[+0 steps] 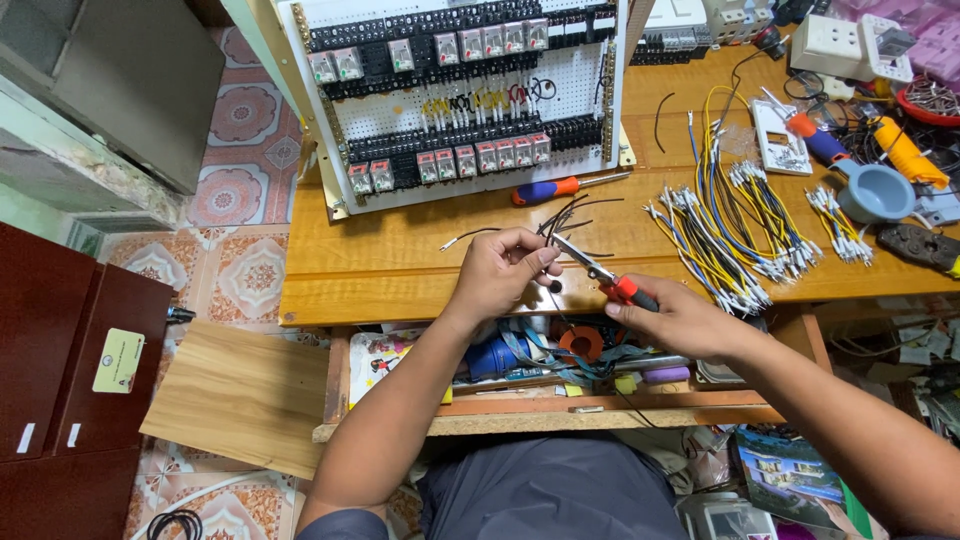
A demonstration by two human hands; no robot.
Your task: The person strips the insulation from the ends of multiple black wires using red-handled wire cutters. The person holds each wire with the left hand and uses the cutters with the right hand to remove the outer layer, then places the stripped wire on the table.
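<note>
At frame centre, a thin black wire [548, 228] is pinched in the left hand [500, 270], its end just up-left of red-handled pliers [605, 276] gripped by the right hand [680, 318].

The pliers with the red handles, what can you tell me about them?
The pliers are small, with thin grey metal jaws and red handles. The right hand grips the handles; the jaws point up-left toward the left hand, whose fingers pinch a thin black wire by the tips. The tool is held slanting just above the wooden table, not resting on it.
</note>
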